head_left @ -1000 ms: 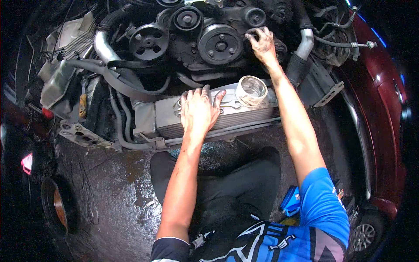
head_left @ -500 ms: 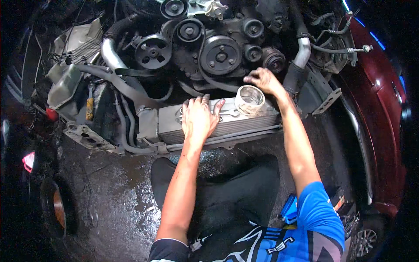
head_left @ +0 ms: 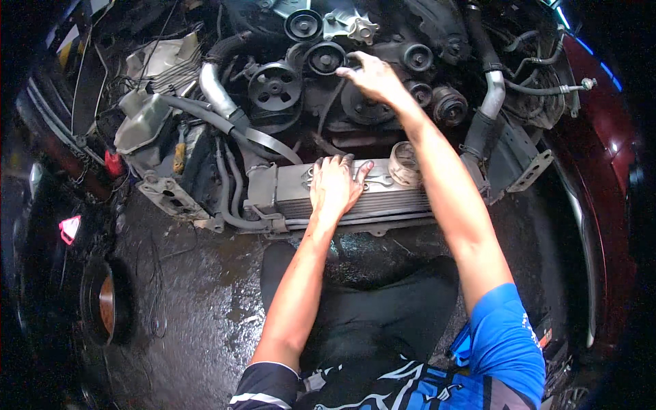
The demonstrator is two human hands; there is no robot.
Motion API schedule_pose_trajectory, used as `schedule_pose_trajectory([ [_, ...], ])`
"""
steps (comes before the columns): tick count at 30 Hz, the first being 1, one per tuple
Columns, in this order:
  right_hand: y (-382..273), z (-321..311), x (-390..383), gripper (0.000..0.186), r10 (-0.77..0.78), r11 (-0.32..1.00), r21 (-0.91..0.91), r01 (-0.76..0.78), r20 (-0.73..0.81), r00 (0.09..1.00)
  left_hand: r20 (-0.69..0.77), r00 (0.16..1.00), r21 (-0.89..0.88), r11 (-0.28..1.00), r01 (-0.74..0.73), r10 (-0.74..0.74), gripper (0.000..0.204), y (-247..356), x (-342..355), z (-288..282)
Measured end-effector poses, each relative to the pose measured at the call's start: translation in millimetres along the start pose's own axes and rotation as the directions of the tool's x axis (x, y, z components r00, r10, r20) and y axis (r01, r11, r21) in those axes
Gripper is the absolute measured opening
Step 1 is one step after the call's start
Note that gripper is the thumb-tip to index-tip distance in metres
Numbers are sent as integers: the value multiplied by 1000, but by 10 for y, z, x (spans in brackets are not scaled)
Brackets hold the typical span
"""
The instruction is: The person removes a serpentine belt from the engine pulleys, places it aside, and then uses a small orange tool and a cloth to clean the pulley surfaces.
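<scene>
My left hand lies flat, fingers spread, on top of the grey radiator tank at the front of an exposed car engine. Just right of it stands the round filler neck. My right hand reaches over the radiator into the engine. Its fingers rest against the small black pulley, above a larger pulley that the hand partly hides. It holds nothing that I can see. A bigger spoked pulley sits to the left, with a loose black belt hanging below it.
A grey hose curves down on the left and another hose on the right. The dark red car body bounds the right side. Below the radiator is wet dark floor, with a wheel hub at lower left.
My right hand has left the radiator filler neck and moved up and left onto the pulleys. My left hand has stayed flat on the radiator.
</scene>
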State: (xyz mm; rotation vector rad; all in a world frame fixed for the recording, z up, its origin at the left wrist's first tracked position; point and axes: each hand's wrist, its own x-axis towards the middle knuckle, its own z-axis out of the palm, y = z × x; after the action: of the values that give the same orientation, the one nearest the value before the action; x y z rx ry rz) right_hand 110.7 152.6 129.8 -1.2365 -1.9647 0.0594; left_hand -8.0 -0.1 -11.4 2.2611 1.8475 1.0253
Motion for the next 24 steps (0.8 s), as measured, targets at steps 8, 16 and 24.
schedule_pose_trajectory([
  [8, -145, 154, 186, 26, -56, 992, 82, 98, -412, 910, -60, 998, -10, 999, -37, 37, 61, -48, 37, -21],
  [16, -147, -451, -396, 37, -65, 870, 474, 137, -165, 984, -210, 977, -392, 919, -45, -42, 44, -63, -48, -161],
  [24, -84, -987, -886, 47, 101, 817, 538, -205, 216, 971, -440, 893, -340, 938, -70, -93, 42, -404, 301, -780],
])
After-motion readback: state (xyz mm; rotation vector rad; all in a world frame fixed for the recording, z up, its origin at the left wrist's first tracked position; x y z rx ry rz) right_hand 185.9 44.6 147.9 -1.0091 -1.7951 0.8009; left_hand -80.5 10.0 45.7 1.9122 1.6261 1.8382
